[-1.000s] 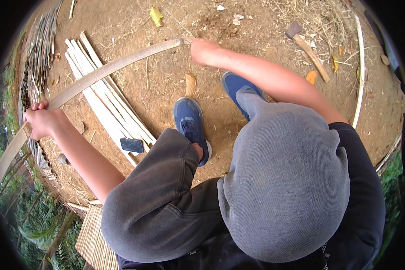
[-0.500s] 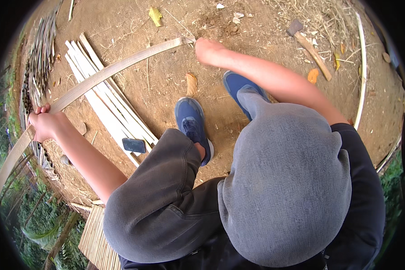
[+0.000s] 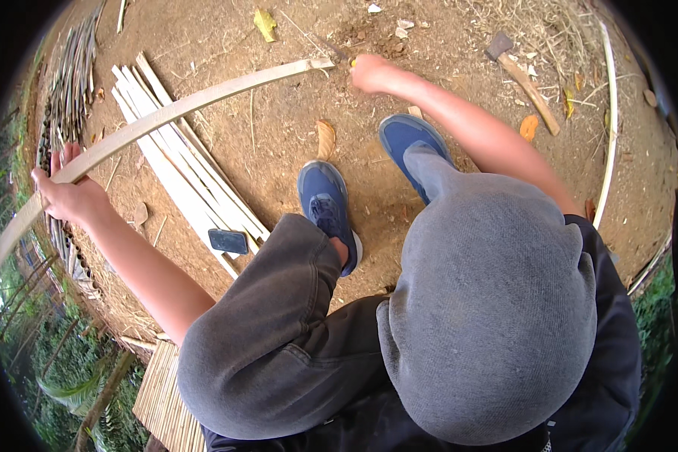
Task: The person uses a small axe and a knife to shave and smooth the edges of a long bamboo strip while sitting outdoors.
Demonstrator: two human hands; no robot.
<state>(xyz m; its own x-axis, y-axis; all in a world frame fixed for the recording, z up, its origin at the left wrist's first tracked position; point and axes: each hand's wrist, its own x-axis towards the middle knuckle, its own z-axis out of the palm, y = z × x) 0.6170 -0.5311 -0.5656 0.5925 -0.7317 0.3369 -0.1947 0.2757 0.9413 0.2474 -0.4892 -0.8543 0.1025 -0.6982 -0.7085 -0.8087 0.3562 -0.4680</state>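
A long, pale bamboo strip (image 3: 203,99) arches from the left edge to a point ahead of my shoes. My left hand (image 3: 71,197) holds it at the left, with the strip lying across the palm and the fingers reaching past its far edge. Just beyond the strip's far end, and apart from it, my right hand (image 3: 373,74) is closed. Out of this fist points a thin dark blade, apparently a knife (image 3: 341,54), with a bit of yellow at the grip. A small curled sliver hangs at the strip's end.
Several split white strips (image 3: 177,154) lie on the dirt at left, a phone (image 3: 228,241) on their near end. A hatchet (image 3: 521,75) rests at far right, near a long pale strip (image 3: 609,120). Thin dark sticks (image 3: 71,83) are piled at far left.
My right hand has moved right, off the strip's end, and the blade now shows. The left hand's fingers have loosened and stretched out, and the strip has risen slightly in view.
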